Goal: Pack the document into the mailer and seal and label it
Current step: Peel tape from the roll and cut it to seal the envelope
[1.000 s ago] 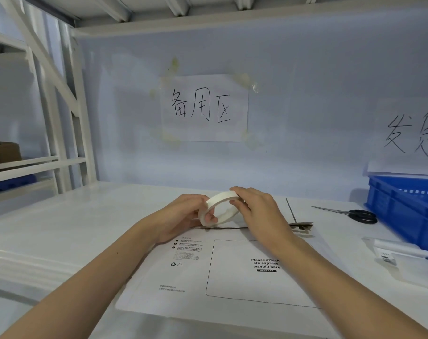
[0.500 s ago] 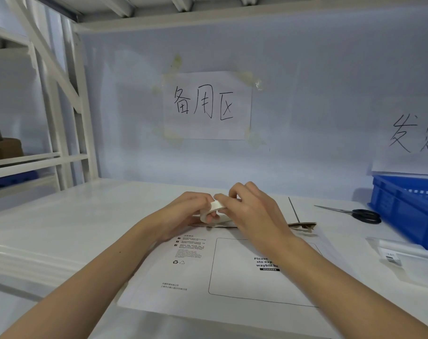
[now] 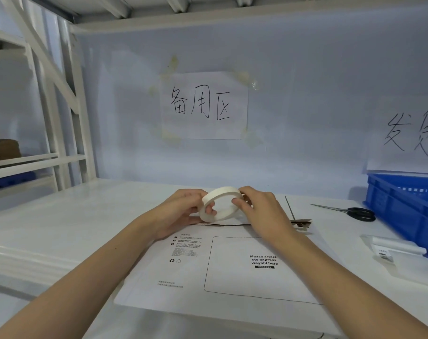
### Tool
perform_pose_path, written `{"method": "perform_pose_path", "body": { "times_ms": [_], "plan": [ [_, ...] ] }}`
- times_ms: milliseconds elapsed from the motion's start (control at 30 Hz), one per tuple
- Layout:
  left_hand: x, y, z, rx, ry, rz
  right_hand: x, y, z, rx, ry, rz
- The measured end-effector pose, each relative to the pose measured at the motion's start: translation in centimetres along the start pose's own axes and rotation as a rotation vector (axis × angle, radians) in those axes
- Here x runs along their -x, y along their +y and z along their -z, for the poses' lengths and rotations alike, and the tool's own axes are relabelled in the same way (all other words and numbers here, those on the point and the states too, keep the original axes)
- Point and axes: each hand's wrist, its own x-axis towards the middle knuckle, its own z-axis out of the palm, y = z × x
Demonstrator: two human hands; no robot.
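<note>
- We hold a white tape roll up in both hands, just above the far edge of the mailer.
- Our left hand has its grip tight on the roll: the fingers curl round the left side, and one fingertip pokes through the hole.
- Our right hand pinches the right side of the roll with its fingers and thumb.
- The mailer lies flat on the white surface, right under our arms. It is white, with a box that says "Please attach sto express waybill here".
- A torn brown strip sticks out at the mailer's far right corner.
- Black scissors lie to the right, near a blue bin.
- A small label lies in front of the bin.
- A paper sign with hand-drawn writing is taped on the wall.
</note>
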Motion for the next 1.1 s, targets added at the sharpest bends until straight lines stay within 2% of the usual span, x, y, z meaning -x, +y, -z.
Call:
{"method": "perform_pose_path", "body": {
  "times_ms": [233, 467, 733, 1033, 1100],
  "plan": [
    [0.2, 0.3, -0.4, 0.016, -0.024, -0.003, 0.1, -0.1, -0.1, 0.035, 0.015, -0.039],
    [0.0, 0.3, -0.2, -0.022, 0.09, 0.004, 1.0, -1.9, 0.3, 0.141, 0.166, 0.22],
    [0.0, 0.2, -0.2, -0.092, 0.051, -0.014, 1.1, -1.9, 0.2, 0.292, 0.246, 0.402],
    [0.3, 0.1, -0.3, -0.146, 0.008, -0.019, 1.3, -2.4, -0.6, 0.504, 0.28, 0.594],
    [0.4, 0.1, -0.3, -0.151, -0.006, -0.038, 1.5, -3.2, -0.7, 0.477, 0.254, 0.631]
  ]
}}
